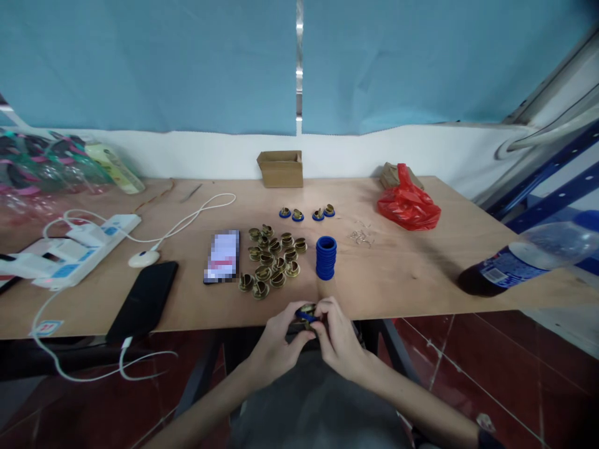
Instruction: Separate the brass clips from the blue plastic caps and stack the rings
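Observation:
My left hand [277,342] and my right hand [337,337] meet just below the table's front edge, both pinched round one small brass fitting with a blue ring [307,312]. Ahead of them on the wooden table [402,274] lies a cluster of several loose brass fittings [274,259]. A stack of blue rings [326,257] stands to the right of that cluster. Further back, several finished fittings with blue rings [306,214] sit in a row. A scatter of small metal clips [360,236] lies right of the stack.
A phone with a lit screen [222,255] and a dark phone on a cable [144,300] lie left of the fittings. A white power strip [77,249] is at far left. A cardboard box [281,168], a red plastic bag [408,202] and a tipped cola bottle [519,259] are also on the table.

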Action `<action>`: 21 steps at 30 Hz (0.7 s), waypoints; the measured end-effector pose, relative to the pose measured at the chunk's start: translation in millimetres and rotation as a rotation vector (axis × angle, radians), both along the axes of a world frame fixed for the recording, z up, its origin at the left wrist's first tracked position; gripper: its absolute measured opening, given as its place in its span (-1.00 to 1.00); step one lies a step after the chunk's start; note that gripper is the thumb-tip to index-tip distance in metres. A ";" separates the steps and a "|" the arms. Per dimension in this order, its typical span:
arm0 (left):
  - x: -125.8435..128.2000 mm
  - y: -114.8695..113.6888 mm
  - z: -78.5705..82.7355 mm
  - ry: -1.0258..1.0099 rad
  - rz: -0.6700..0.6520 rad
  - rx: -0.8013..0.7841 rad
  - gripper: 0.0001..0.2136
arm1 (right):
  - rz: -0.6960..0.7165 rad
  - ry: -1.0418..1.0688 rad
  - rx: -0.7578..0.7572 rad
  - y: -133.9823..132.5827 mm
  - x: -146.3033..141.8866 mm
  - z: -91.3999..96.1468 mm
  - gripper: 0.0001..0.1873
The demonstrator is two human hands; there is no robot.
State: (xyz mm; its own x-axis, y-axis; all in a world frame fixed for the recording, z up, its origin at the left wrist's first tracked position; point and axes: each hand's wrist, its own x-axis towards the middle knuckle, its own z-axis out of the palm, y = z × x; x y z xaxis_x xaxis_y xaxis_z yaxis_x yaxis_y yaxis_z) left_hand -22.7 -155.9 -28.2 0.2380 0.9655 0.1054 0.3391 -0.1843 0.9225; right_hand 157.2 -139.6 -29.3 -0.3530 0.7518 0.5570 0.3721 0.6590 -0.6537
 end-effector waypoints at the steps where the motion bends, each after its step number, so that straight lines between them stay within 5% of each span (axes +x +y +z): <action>1: -0.5 1.6 0.0 -0.008 0.005 0.012 -0.67 | -0.008 0.004 -0.001 -1.1 -0.1 0.9 -0.86; 5: -0.9 10.3 2.1 -0.037 0.147 0.071 -0.84 | 0.075 -0.081 0.049 -10.4 -3.4 5.7 -0.88; 9: 0.2 14.0 3.5 -0.082 0.059 0.074 -0.81 | 0.184 -0.147 0.236 -20.3 -4.4 14.8 -0.95; 12: -4.0 13.8 1.4 -0.142 0.050 0.090 -0.77 | 0.148 -0.040 0.231 -20.0 3.6 22.1 -0.87; 16: -10.7 11.4 0.3 -0.112 -0.017 0.086 -0.70 | 0.019 0.064 0.013 -10.2 14.9 23.4 -0.78; 19: -8.5 8.4 1.6 -0.068 -0.046 0.059 -0.65 | 0.030 0.042 -0.183 -2.9 15.5 20.3 -0.95; 21: -5.1 6.5 2.9 -0.085 -0.030 0.022 -0.62 | 0.051 0.036 -0.236 -0.3 13.8 18.9 -0.88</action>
